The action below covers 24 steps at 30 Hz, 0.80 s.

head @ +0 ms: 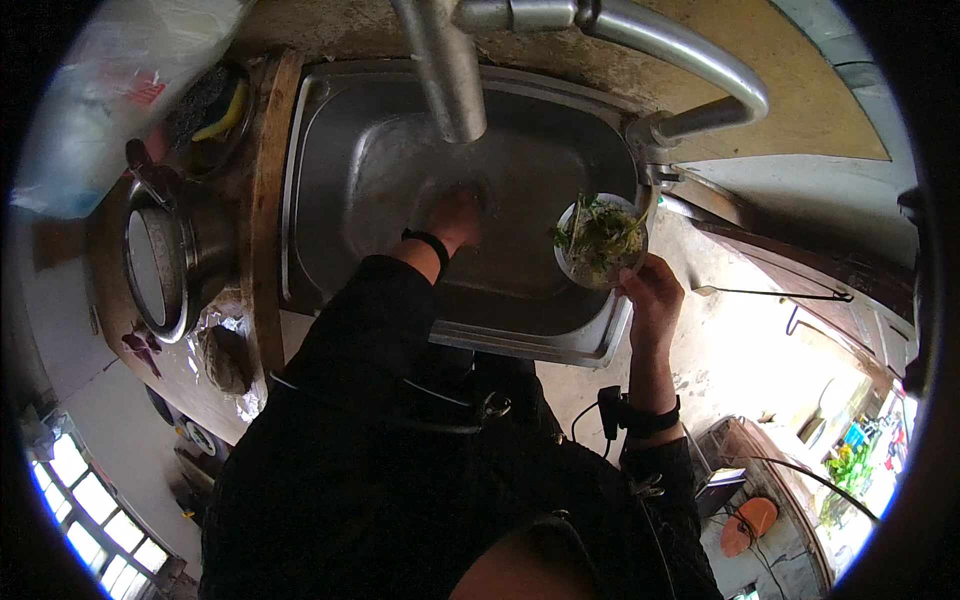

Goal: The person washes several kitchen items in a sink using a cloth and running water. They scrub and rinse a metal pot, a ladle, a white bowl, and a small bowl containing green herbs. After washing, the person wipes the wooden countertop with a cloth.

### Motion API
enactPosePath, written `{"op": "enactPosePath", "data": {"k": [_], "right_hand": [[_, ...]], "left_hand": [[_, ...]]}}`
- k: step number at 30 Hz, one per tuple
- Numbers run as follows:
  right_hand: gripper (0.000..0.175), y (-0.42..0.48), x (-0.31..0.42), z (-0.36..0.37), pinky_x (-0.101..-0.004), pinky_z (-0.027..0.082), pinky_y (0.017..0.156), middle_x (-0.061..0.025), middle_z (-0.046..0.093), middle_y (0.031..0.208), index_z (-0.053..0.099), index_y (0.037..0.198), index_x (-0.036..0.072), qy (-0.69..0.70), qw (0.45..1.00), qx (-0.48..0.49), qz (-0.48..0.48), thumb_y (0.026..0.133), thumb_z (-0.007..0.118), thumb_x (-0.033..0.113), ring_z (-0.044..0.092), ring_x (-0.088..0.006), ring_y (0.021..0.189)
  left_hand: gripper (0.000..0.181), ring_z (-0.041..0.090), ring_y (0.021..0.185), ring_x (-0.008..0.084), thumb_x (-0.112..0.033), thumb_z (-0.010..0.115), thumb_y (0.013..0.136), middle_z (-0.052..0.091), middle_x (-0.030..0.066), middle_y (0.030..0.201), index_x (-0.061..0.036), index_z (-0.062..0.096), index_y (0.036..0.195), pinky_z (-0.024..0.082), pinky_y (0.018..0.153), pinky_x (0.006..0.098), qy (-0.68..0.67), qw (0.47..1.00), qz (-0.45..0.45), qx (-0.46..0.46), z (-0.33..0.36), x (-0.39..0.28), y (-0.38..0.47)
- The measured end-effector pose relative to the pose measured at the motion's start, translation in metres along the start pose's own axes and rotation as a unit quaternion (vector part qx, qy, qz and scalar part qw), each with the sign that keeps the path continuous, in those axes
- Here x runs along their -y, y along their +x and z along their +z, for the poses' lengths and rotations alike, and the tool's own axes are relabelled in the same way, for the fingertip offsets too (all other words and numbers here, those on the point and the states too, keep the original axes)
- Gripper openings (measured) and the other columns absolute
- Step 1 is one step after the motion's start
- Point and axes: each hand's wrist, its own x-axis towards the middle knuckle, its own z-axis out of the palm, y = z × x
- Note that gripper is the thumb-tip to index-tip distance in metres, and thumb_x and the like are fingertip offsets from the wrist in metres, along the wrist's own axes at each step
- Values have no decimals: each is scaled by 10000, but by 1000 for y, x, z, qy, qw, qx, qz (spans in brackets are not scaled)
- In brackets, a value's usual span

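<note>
At the right rim of the stainless steel sink (517,300), my right hand (654,296) grips the edge of a small pale bowl (590,281). Leafy green stems and trimmings (600,234) fill the bowl, and some hang over its rim. My left hand (456,217) reaches down into the middle of the basin, under the metal faucet spout (457,97). It is blurred, so its fingers and anything in them cannot be made out. Around it the basin floor looks wet.
Left of the sink, past a wooden edge (268,187), stand a metal pot (202,247) and a crumpled brown item (226,360). A plastic bag (97,112) hangs at upper left. A curved metal pipe (697,60) arches over the sink's far right corner.
</note>
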Motion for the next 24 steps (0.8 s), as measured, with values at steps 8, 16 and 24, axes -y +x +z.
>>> {"op": "enactPosePath", "data": {"k": [8, 16, 24], "right_hand": [[127, 10, -4, 3, -251, 437, 523, -30, 517, 670, 545, 836, -38, 11, 999, 1, 33, 721, 596, -25, 519, -121, 579], [187, 6, 6, -4, -231, 444, 550, -43, 578, 724, 577, 905, -8, 67, 996, 43, 45, 725, 619, 21, 546, -122, 611], [182, -73, 19, -85, -240, 466, 595, -63, 625, 781, 604, 905, 5, 75, 996, -1, -44, 740, 624, 78, 579, -124, 658]], "left_hand": [[485, 446, 1114, 348, -74, 569, 771, 435, 185, 1253, -65, 443, 1240, 364, 932, 439, -151, 988, 13, 18, -12, 15, -17], [238, 539, 992, 294, -111, 616, 756, 560, 153, 1088, -53, 584, 985, 445, 797, 398, -149, 987, 38, -47, -42, 29, -47], [295, 556, 950, 281, -24, 627, 718, 537, 139, 1115, -50, 593, 1009, 449, 807, 384, -211, 974, -33, -74, -81, 18, -127]]}}
